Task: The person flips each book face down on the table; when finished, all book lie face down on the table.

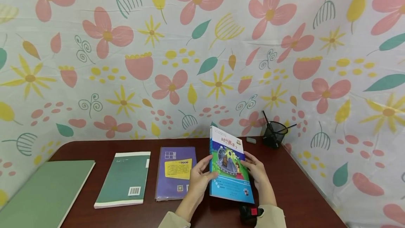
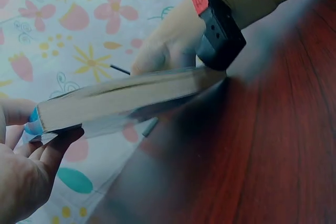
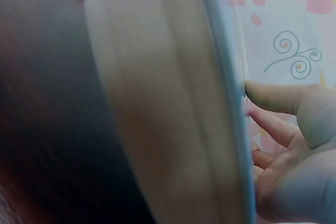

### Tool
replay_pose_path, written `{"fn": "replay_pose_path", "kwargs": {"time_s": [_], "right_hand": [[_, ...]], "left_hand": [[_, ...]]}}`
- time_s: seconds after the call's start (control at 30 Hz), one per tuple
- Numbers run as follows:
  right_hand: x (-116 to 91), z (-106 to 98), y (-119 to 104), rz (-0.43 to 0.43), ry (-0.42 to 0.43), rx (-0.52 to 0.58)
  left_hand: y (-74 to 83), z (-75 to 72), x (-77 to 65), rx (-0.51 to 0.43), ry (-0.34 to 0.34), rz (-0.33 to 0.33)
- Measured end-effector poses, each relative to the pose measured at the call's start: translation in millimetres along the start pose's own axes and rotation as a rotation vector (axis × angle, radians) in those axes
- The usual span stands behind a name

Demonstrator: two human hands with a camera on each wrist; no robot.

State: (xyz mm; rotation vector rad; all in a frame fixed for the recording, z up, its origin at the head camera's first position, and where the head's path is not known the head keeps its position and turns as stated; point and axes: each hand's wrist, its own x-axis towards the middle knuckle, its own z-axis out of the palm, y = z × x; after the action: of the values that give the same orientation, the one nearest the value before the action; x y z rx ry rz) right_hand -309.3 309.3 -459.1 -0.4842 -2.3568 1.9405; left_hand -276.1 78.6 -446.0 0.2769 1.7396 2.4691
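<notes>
A blue paperback book [image 1: 230,166] with a cartoon picture on its cover is held tilted up above the table, cover facing me. My left hand [image 1: 199,178] grips its left edge, thumb on the front cover. At the opposite edge my right hand [image 1: 257,175] pinches the book, its thumb near the cover picture. The left wrist view shows the page block [image 2: 121,98] end-on, with the left hand [image 2: 29,174] around the spine corner. In the right wrist view the blurred pages [image 3: 163,103] fill the middle, beside the right hand [image 3: 299,150].
To the left on the dark red table [image 1: 294,185] lie a purple book [image 1: 161,182], a green book with a barcode [image 1: 121,178] and a large green book [image 1: 47,189]. A black mesh pen holder [image 1: 274,134] and a small grey block [image 1: 251,140] are at the back right.
</notes>
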Motion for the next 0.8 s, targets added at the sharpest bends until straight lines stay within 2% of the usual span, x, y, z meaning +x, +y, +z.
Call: {"fn": "replay_pose_path", "kwargs": {"time_s": [0.23,0.33,0.47,0.57,0.63,0.8], "right_hand": [[-0.7,4.8,-7.6,-0.025,-0.026,0.014],[-5.5,11.9,-14.8,-0.050,0.001,-0.020],[-15.5,36.6,-30.2,-0.171,0.061,-0.188],[-25.8,58.9,-44.6,-0.302,0.043,-0.290],[-32.8,69.3,-53.0,-0.369,0.002,-0.303],[-46.8,77.9,-69.8,-0.430,-0.075,-0.270]], "left_hand": [[12.0,7.2,-3.7,-0.031,0.020,0.042],[15.6,9.6,-5.5,-0.044,0.038,0.047],[17.0,9.9,-7.2,-0.064,0.063,0.044],[17.2,9.2,-7.7,-0.065,0.081,0.048],[16.8,9.0,-7.5,-0.058,0.081,0.062],[19.5,9.1,-5.7,-0.051,0.064,0.074]]}}
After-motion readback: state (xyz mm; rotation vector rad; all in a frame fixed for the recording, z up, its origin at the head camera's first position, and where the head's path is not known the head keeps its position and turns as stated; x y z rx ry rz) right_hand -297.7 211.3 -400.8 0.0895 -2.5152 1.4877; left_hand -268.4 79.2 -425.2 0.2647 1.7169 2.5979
